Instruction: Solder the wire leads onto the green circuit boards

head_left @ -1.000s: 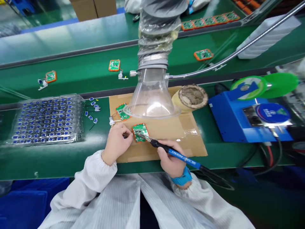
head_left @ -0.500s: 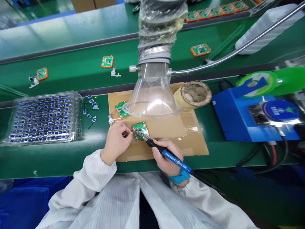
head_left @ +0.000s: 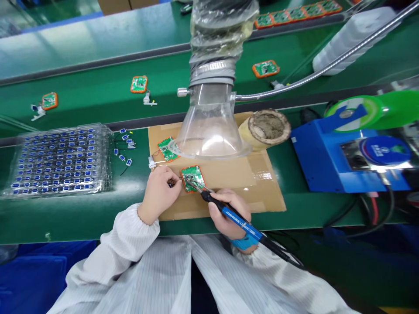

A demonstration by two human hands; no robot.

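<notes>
A small green circuit board (head_left: 193,177) in an orange frame lies on a cardboard sheet (head_left: 229,183). My right hand (head_left: 229,213) grips a blue-handled soldering iron (head_left: 235,219) like a pen, its metal tip resting on the board's left edge. My left hand (head_left: 160,194) is closed just left of the board, pinching a small dark part against that edge. A second board (head_left: 166,150) with a wire and white connector lies behind, partly under the clear fume funnel (head_left: 209,131).
A clear tray of several blue parts (head_left: 59,159) sits at left, loose blue parts (head_left: 124,150) beside it. A blue soldering station (head_left: 347,159) stands at right with a green solder spool (head_left: 369,111). A round sponge tin (head_left: 266,126) is behind. More boards (head_left: 139,84) ride the conveyor.
My right hand slid left and in, bringing the iron's tip onto the board's left edge. The left hand stayed pinched at the board. The boards on the conveyor drifted left.
</notes>
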